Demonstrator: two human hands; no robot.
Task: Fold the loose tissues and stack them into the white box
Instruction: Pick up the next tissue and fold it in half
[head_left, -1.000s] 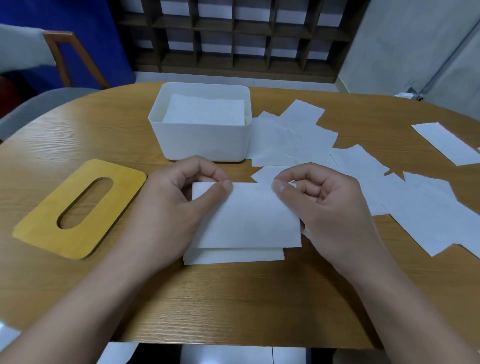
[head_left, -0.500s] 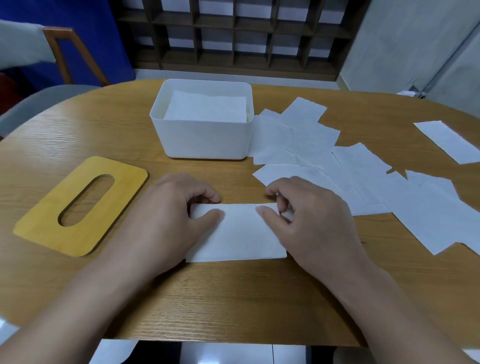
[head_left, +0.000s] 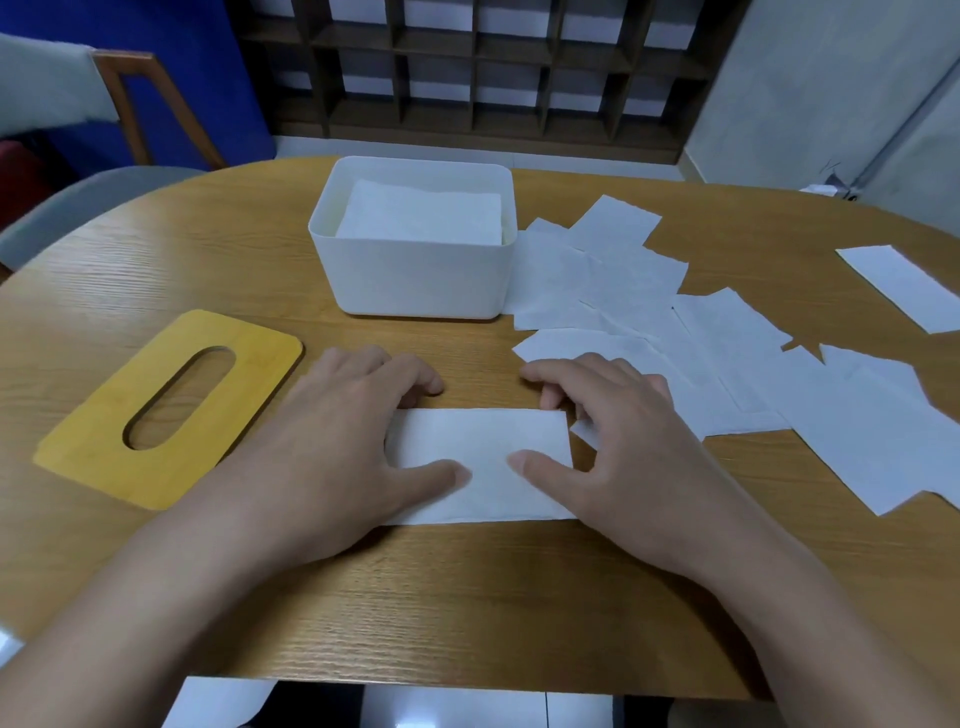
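Pressing one folded tissue (head_left: 480, 462) flat on the counter (head_left: 467, 597) with two hands.

Both grips lie spread over the sheet: the left hand (head_left: 343, 447) covers its left end with the thumb stretched across the paper and the fingers curled at the far edge, and the right hand (head_left: 618, 447) does the same on the right end, thumbs nearly meeting in the middle, neither pinching that I can see. Beyond them stands one white box (head_left: 415, 275), holding a stack of folded tissues (head_left: 421, 213) up near its rim. One yellow wooden lid (head_left: 171, 410) with an oval slot lies to the left. Loose tissues (head_left: 727, 353) overlap in a scatter to the right, too many layered to count, and one more sheet (head_left: 904, 286) sits apart at the far right.
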